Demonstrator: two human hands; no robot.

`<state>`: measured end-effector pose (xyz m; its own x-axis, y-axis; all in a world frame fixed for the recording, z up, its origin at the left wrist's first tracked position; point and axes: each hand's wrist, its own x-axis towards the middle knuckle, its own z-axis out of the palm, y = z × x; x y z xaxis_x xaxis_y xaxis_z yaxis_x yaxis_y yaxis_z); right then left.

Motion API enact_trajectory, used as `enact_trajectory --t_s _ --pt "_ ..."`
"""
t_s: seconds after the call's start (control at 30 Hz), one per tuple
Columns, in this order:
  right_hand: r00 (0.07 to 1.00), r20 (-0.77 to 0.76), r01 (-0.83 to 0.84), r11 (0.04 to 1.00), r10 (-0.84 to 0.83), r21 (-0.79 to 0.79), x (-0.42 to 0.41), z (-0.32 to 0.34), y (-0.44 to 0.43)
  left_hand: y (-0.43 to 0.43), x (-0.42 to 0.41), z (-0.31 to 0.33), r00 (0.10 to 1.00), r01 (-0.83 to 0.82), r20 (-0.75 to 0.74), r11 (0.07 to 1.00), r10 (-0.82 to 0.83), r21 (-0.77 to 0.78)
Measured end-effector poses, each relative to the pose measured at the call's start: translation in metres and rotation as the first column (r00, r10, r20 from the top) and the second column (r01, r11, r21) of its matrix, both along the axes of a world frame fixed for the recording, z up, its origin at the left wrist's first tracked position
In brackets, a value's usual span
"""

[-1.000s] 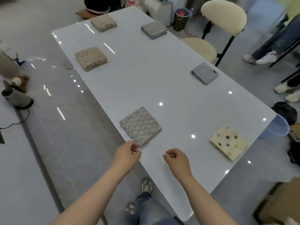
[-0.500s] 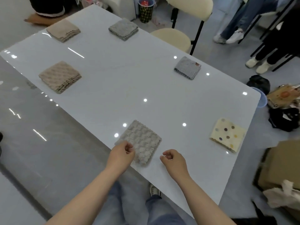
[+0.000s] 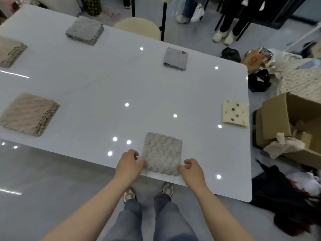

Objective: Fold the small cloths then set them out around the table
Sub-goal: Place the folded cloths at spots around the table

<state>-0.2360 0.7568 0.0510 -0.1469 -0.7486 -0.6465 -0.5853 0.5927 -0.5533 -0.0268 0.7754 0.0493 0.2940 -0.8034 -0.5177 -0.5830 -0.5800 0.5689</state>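
The grey-beige cloth [image 3: 163,153] lies folded at lower centre, just beside the counter's [image 3: 104,84] near edge. Your left hand [image 3: 129,164] and right hand [image 3: 191,171], fingers curled, pinch its near corners. Pull it nearer and it may slip off or unfold. Six cloths in all: this one, two beige cloths [image 3: 29,113] [image 3: 10,51] at left, two grey cloths [image 3: 85,32] [image 3: 175,59] above, one spotted cloth [image 3: 235,115] at right.
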Motion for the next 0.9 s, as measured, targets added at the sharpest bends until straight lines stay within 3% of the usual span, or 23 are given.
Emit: enact_trajectory --t_s 0.37,0.6,0.9 --pt "0.998 0.011 0.068 0.997 -0.069 0.021 0.011 -0.021 0.006 -0.008 -0.004 -0.022 0.994 -0.048 -0.096 0.996 0.055 0.080" --pt "0.985 0.066 0.158 0.987 -0.159 0.022 0.014 -0.028 0.002 -0.014 -0.008 -0.025 0.990 -0.084 -0.111 0.996 0.088 0.037" --pt "0.992 0.060 0.117 0.993 -0.115 -0.028 0.016 -0.026 -0.012 -0.025 -0.010 -0.025 0.984 -0.104 -0.144 0.994 0.105 0.018"
